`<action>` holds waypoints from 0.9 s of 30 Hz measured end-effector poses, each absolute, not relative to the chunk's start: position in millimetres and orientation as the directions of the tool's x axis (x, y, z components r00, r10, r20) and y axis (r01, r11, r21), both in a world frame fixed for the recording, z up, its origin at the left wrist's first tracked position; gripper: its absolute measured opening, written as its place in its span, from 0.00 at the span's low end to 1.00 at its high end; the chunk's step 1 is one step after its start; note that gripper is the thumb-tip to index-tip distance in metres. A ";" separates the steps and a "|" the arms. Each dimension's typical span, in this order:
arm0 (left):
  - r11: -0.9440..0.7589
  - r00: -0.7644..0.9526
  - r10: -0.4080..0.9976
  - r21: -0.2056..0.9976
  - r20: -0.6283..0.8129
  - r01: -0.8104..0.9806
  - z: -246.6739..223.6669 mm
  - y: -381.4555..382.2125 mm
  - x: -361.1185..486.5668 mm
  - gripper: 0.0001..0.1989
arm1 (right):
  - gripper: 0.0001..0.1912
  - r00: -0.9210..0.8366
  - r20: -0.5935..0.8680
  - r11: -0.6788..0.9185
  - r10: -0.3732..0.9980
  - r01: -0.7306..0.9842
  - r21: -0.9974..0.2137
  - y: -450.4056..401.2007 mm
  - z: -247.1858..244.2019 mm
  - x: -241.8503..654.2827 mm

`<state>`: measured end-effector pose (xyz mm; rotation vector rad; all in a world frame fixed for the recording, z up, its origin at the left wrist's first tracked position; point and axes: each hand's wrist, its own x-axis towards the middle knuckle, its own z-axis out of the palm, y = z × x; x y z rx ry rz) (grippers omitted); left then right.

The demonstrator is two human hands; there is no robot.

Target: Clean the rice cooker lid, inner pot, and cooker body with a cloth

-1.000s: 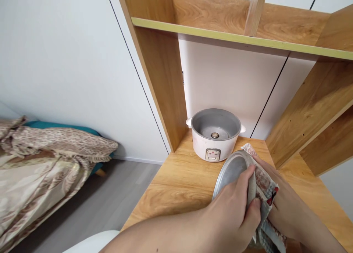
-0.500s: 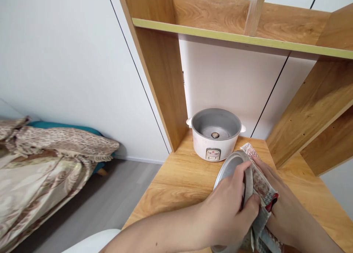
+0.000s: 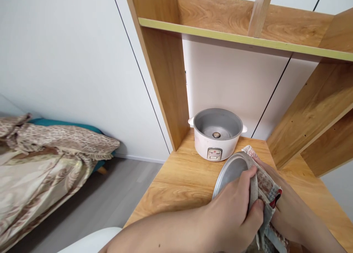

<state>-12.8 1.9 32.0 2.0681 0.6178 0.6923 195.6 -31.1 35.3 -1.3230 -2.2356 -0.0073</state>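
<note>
- So the metal pot [image 3: 233, 168] is up in both hands above the near part of the wooden table [image 3: 171, 183], just in front of the rice cooker [image 3: 204, 144] and a bit to its right. Might be a lid, too much is covered to swear to it.
- Left hand [image 3: 234, 209] is gripping it from the left, fingers over the rim and thumb by the cloth [image 3: 267, 183].
- Right hand [image 3: 288, 201] has that cloth bunched against the right side; its fingertips are mostly hidden, so can't tell how tight.
- Both hands are right at the pot, but the left one looks more directly on the metal.
- It's round, so no real long axis. It's tipped up on edge, visible face aimed up and left, upper rim toward the cooker. Can't see the other face.
</note>
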 end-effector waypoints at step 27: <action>-0.519 0.712 0.654 0.836 0.257 0.176 38.4 5.7 -10.3 0.33 | 0.42 -0.345 0.438 0.488 0.830 0.831 -0.269 -36.5 25.0 193.5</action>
